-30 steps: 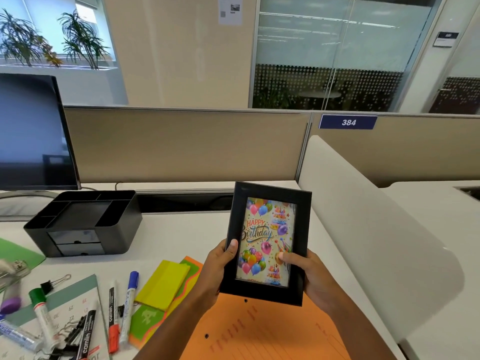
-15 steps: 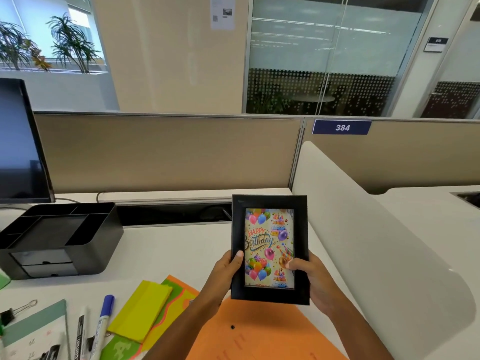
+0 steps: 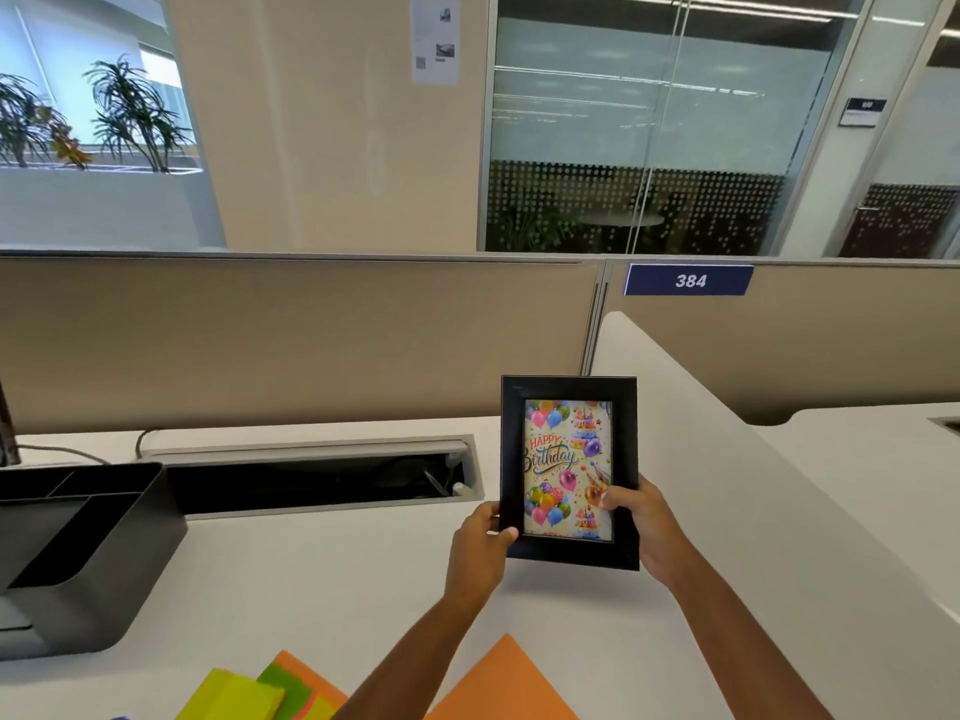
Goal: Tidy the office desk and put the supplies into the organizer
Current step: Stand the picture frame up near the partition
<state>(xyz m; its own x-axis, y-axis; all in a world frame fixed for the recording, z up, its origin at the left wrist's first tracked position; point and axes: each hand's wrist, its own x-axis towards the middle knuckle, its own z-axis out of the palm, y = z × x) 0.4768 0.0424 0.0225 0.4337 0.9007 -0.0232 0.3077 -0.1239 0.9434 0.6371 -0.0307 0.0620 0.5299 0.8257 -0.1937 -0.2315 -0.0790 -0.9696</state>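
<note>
Beige cubicle partitions [image 3: 291, 340] are standing behind the white desk [image 3: 322, 574], one carrying a blue 384 plate [image 3: 689, 280]; beyond, daylight is falling on palms [image 3: 130, 116] at a window [image 3: 31, 59], left of a frosted glass wall [image 3: 649, 122]

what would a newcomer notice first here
A black picture frame with a bright Happy Birthday print, held upright over the desk, left hand at its lower left edge, right hand at its lower right. Then the blue 384 sign on the partition, and the organizer far left.

The left forearm [image 3: 405, 652] and right forearm [image 3: 737, 646] were bare to the wrists; the left hand [image 3: 478, 543] and right hand [image 3: 647, 530] were bare as well.
</note>
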